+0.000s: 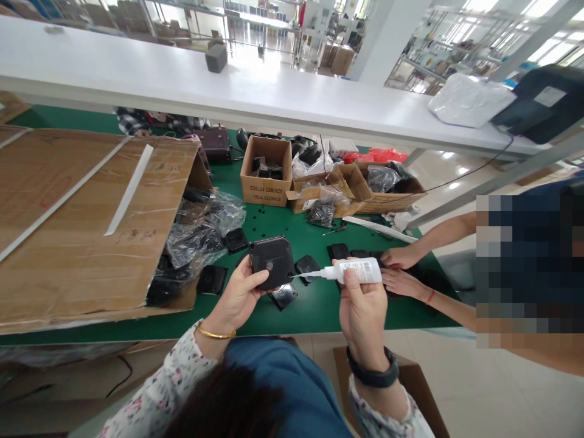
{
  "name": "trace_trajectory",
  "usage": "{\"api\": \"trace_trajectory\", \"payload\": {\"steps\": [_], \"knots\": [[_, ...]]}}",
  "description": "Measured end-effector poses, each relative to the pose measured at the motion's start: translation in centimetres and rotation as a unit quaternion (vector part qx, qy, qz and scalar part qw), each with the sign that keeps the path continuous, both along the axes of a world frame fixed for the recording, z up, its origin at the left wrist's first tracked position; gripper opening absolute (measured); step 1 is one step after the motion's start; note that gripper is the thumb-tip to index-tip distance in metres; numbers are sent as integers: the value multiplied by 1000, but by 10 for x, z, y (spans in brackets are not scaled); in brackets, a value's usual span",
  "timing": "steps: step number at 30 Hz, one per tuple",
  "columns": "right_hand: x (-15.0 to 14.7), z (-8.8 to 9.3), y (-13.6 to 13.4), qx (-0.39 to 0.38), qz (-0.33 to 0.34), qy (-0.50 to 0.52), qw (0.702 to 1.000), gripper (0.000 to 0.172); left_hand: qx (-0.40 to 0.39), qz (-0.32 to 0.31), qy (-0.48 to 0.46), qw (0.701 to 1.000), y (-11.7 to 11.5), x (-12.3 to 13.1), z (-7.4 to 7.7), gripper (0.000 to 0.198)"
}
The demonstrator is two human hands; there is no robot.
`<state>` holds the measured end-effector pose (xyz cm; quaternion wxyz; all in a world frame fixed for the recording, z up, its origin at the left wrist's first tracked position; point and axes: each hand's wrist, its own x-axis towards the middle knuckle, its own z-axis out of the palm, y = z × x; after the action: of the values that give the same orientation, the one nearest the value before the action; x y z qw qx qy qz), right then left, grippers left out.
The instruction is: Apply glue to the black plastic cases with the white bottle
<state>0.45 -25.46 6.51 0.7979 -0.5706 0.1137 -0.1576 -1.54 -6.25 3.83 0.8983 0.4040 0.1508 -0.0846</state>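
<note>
My left hand [239, 298] grips a black square plastic part [272, 261] by its lower left edge, holding it above the green table [314, 310]. My right hand [360, 307] is closed round a small white glue bottle [360, 271] held sideways. Its thin nozzle points left and its tip reaches the right edge of the black part. Several more black parts [306, 266] lie on the green mat just beyond and below my hands.
A large flattened cardboard box [77, 219] fills the left, with bagged black parts [196, 240] spilling out. Small cartons [267, 167] and plastic bags stand behind. At the right, another person's two hands [401, 271] rest on black parts. A white shelf [228, 91] runs overhead.
</note>
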Motion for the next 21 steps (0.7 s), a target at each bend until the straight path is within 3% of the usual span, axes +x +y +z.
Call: {"api": "trace_trajectory", "payload": {"steps": [10, 21], "knots": [[-2, 7, -1, -90, 64, -33, 993, 24, -3, 1, -6, 1000, 1, 3, 2, 45], [2, 35, 16, -144, 128, -69, 979, 33, -18, 15, -8, 1000, 4, 7, 7, 48]]}}
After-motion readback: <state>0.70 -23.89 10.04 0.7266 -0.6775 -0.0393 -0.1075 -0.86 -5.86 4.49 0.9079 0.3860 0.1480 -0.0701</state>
